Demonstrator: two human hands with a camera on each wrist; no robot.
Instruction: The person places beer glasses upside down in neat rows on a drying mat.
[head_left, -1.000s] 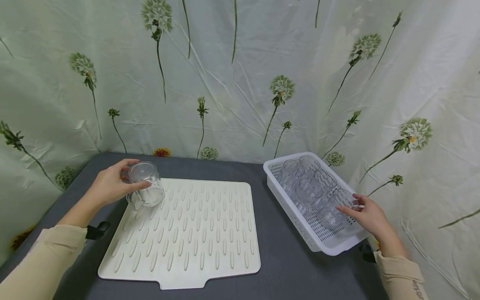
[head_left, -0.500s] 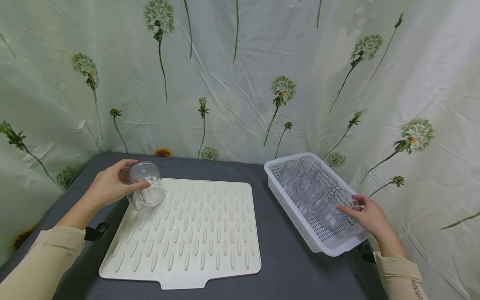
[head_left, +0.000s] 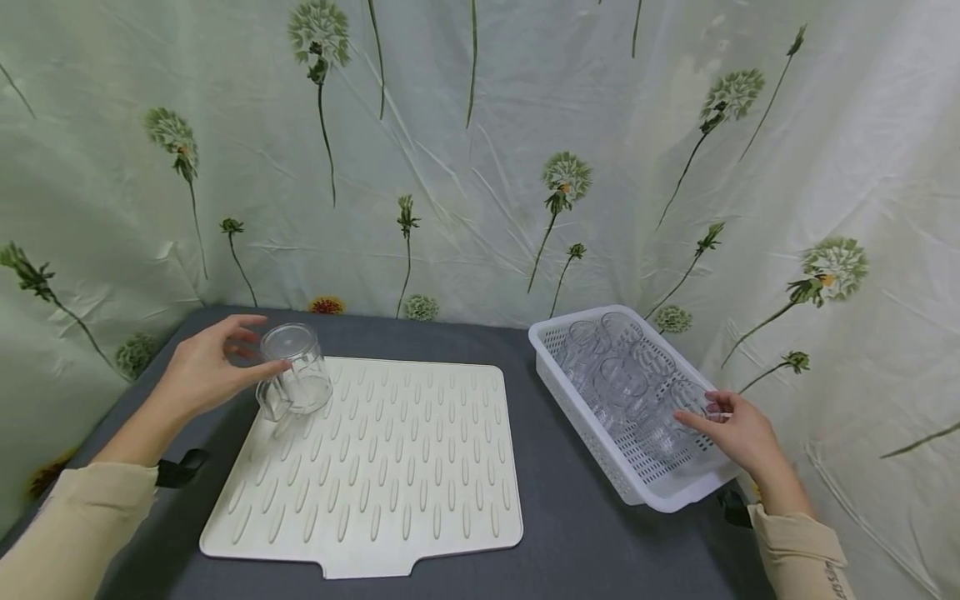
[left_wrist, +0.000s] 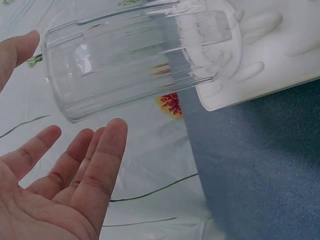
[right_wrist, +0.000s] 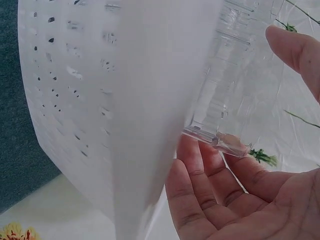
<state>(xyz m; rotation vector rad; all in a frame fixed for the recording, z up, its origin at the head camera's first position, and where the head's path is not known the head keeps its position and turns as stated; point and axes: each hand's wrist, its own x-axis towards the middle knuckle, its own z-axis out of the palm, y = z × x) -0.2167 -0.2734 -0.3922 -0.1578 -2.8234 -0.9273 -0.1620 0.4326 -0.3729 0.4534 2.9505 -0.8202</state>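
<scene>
A clear glass mug (head_left: pixel 306 385) stands upside down on the back left corner of the white ridged drying mat (head_left: pixel 390 467), its handle toward the front left. Beside it my left hand (head_left: pixel 210 367) is spread, thumb and fingers apart; the left wrist view shows a gap between the fingertips and the glass (left_wrist: pixel 135 60). My right hand (head_left: pixel 738 429) reaches over the right rim of the white basket (head_left: pixel 592 442), with thumb and fingers around a glass mug (head_left: pixel 663 429) at its handle. In the right wrist view the fingers (right_wrist: pixel 200 170) lie against the glass, partly behind the basket wall.
Several more clear glass mugs (head_left: pixel 618 383) lie close together in the basket, which stands at an angle right of the mat. The dark tabletop (head_left: pixel 555 533) runs between mat and basket. A flower-printed curtain (head_left: pixel 465 208) hangs behind and at both sides.
My left hand has let go of the mug on the mat and drawn slightly left, its fingers wider apart. The mug and the right hand have stayed in place.
</scene>
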